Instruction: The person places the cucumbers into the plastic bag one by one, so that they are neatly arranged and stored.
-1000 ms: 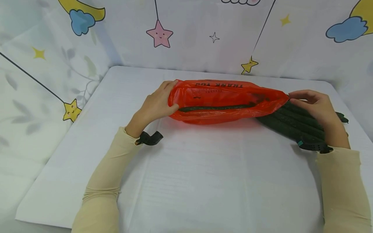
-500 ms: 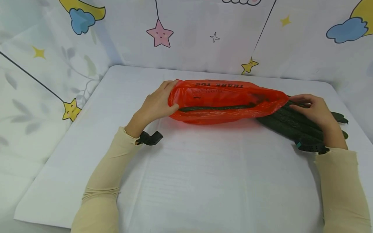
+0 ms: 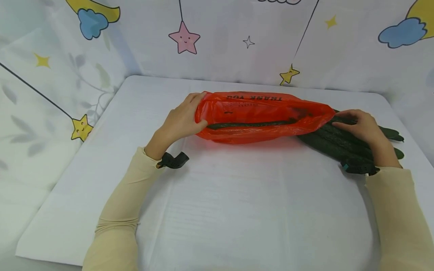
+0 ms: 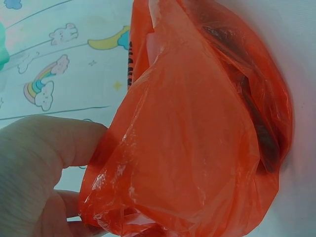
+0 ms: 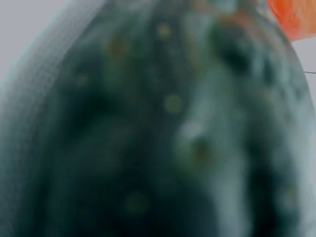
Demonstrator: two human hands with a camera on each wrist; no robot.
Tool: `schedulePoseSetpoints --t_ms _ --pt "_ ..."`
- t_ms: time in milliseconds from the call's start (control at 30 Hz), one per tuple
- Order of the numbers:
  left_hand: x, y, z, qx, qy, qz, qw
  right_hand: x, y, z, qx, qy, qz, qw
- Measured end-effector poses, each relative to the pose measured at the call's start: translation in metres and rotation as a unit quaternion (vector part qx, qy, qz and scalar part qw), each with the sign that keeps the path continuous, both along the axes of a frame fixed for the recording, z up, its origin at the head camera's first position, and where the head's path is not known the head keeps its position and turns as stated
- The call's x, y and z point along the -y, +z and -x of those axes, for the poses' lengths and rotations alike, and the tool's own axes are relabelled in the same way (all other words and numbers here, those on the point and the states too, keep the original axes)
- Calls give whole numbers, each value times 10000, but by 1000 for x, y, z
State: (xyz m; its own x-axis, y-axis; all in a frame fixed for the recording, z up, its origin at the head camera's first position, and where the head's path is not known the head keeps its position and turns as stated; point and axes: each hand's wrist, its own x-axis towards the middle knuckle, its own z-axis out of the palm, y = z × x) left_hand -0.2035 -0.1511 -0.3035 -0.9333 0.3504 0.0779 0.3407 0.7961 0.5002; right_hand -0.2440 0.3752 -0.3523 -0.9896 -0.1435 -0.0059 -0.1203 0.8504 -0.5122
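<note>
A red plastic bag [image 3: 244, 136] with black lettering lies on its side along the back of the white table, its mouth spread towards me. Inside it stretches one long dark green cucumber [image 3: 252, 125]. My left hand [image 3: 179, 118] holds the bag's left end, thumb at the mouth's edge and fingers behind; the left wrist view shows the red film [image 4: 182, 143] between them. Several more cucumbers [image 3: 333, 141] lie side by side at the bag's right end. Over them, my right hand [image 3: 364, 126] grips the rearmost cucumber [image 3: 347, 119] between thumb and fingers. Blurred green cucumber skin [image 5: 148, 128] fills the right wrist view.
The white tabletop [image 3: 223, 203] extends in front of the bag and to its left. Behind it hangs a pale cloth backdrop [image 3: 223, 41] printed with stars, clouds and moons. Dark wrist straps [image 3: 174, 160] sit at both cuffs.
My right hand has let go of the bag's right corner and moved slightly down onto the cucumbers, closing on one. The left hand and the bag have stayed in place.
</note>
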Motion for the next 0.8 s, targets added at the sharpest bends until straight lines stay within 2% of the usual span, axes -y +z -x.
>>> schedulePoseSetpoints --t_ms 200,567,800 --pt "1 0 -1 4 -5 -7 10000 1 -3 5 1 180 -167 9997" --pt "0 0 0 27 -15 -34 10000 1 2 -3 352 -359 -564 9971" --pt "1 -1 1 42 17 -1 10000 -4 7 -2 494 -149 -670 9964"
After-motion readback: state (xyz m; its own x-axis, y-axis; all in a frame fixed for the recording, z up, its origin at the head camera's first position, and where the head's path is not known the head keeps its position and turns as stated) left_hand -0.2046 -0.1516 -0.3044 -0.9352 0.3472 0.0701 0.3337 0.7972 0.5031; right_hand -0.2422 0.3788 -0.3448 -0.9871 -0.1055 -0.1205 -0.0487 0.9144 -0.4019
